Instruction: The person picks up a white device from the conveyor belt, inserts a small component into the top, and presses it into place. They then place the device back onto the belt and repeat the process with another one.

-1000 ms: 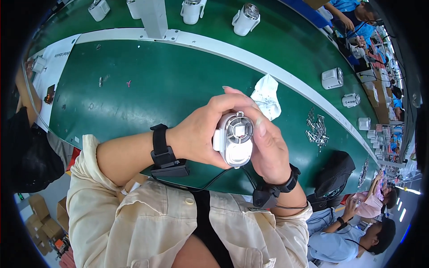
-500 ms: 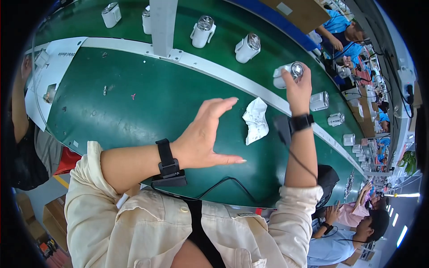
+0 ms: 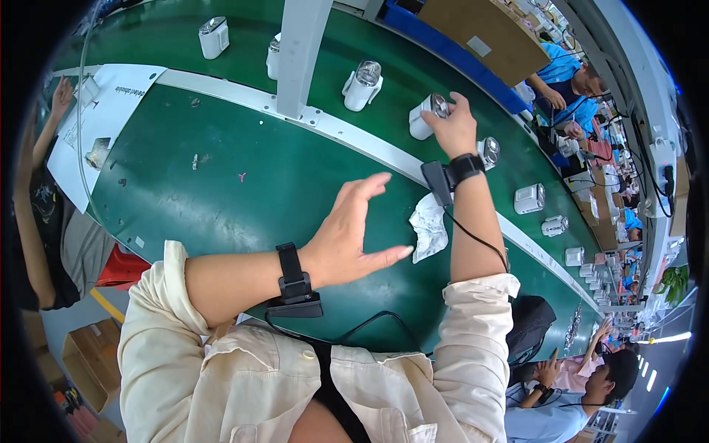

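Observation:
My right hand reaches over the pale metal rail. Its thumb and fingers are around the upper part of a white, rounded device with a shiny clear top, which stands on the green belt. My left hand hovers above the green tabletop, thumb and fingers spread, nothing in it. Between the two hands lies a crumpled white sheet. Similar white devices flank the one at my right hand: one with side arms to its left, another partly behind my right wrist.
A metal post rises from the rail. Beyond the belt stands a cardboard box. A printed white sheet lies at the left, near another person's arm. A black cable runs along the front edge. Co-workers sit right.
My right hand has let go of one device, left standing on the belt, and moved left to the neighbouring one. The whole view has shifted; my left hand stays spread.

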Available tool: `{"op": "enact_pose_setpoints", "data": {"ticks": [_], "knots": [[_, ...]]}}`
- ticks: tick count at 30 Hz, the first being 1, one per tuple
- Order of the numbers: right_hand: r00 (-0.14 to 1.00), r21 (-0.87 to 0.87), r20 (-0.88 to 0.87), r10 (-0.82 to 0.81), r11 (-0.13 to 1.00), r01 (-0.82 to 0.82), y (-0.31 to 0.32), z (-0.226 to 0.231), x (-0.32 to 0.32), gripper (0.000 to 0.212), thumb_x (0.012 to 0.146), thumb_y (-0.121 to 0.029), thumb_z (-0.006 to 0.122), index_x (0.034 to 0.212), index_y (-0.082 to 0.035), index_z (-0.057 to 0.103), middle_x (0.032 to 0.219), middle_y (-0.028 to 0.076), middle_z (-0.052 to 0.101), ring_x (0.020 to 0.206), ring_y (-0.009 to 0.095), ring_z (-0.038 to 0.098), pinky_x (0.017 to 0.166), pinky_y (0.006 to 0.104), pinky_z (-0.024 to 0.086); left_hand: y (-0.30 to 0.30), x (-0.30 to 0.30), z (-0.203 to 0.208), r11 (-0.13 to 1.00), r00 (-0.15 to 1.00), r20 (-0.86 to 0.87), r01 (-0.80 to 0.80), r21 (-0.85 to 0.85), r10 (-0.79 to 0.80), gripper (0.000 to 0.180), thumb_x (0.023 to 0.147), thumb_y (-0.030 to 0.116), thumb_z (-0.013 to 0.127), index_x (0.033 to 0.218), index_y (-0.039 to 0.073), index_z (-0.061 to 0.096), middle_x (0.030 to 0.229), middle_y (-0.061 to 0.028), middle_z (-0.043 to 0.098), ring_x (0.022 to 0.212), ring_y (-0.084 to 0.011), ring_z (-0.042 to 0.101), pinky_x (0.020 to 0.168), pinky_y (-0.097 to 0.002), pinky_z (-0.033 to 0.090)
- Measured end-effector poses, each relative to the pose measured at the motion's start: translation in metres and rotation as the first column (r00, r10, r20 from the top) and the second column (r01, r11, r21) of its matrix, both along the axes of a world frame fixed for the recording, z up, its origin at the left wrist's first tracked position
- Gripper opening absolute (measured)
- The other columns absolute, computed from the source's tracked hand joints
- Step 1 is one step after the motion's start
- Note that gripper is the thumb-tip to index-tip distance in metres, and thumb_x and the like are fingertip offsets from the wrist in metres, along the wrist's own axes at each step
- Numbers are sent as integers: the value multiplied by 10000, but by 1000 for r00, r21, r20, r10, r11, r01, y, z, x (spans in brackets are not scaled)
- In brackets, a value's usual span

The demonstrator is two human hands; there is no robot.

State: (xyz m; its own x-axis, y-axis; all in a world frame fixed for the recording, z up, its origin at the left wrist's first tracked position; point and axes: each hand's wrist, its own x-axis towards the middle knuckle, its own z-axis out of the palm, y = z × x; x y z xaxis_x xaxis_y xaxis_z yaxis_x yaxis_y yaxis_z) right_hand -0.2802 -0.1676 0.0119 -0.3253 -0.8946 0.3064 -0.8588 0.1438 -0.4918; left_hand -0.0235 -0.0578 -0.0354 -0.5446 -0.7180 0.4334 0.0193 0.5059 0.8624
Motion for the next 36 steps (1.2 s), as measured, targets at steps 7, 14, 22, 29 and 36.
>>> {"op": "enact_pose_setpoints", "data": {"ticks": [7, 14, 22, 29, 36], "knots": [[287, -91, 859, 424, 677, -730, 104, 45, 57, 810, 665, 52, 785, 1377, -8, 403, 1257, 130, 589, 1142, 243, 564, 982, 371, 448, -10, 2, 0, 942, 960, -264, 171, 290, -93, 1017, 675, 266, 857, 1433, 3, 232, 1345, -210, 412, 1222, -303, 475, 1020, -387, 408], [631, -122, 363, 685, 707, -697, 184, 70, 62, 602, 677, -30, 808, 1224, -15, 559, 1084, 115, 625, 1042, 258, 584, 899, 357, 476, 2, 8, 22, 964, 973, -3, 229, 133, -230, 764, 635, 204, 862, 1261, -2, 476, 1104, -156, 609, 960, -295, 631, 830, -349, 517], [757, -251, -179, 628, 715, -652, 207, 61, 78, 170, 758, -30, 751, 897, -9, 655, 823, 81, 612, 703, 197, 571, 630, 299, 445, 8, 3, 15, 927, 1000, 12, 19, -374, -16, 653, 641, 131, 849, 1186, 20, 508, 1097, -157, 621, 964, -311, 634, 800, -362, 528], [735, -175, 642, 218, 975, -137, 217, 40, 104, 69, 838, -6, 698, 823, 19, 636, 750, 69, 608, 689, 108, 553, 610, 219, 407, 4, 3, 6, 845, 992, -49, -125, -519, 117, 722, 621, 110, 872, 1207, 16, 460, 1127, -175, 608, 1005, -339, 623, 814, -384, 536], [880, -344, 391, 269, 930, -131, 212, 20, 116, 59, 872, 4, 659, 855, 28, 609, 765, 48, 595, 677, 86, 518, 605, 209, 396, 5, 5, 9, 859, 985, 16, -141, -491, 171, 732, 612, 116, 881, 1202, 15, 460, 1132, -188, 594, 1006, -340, 621, 810, -385, 541]]}}
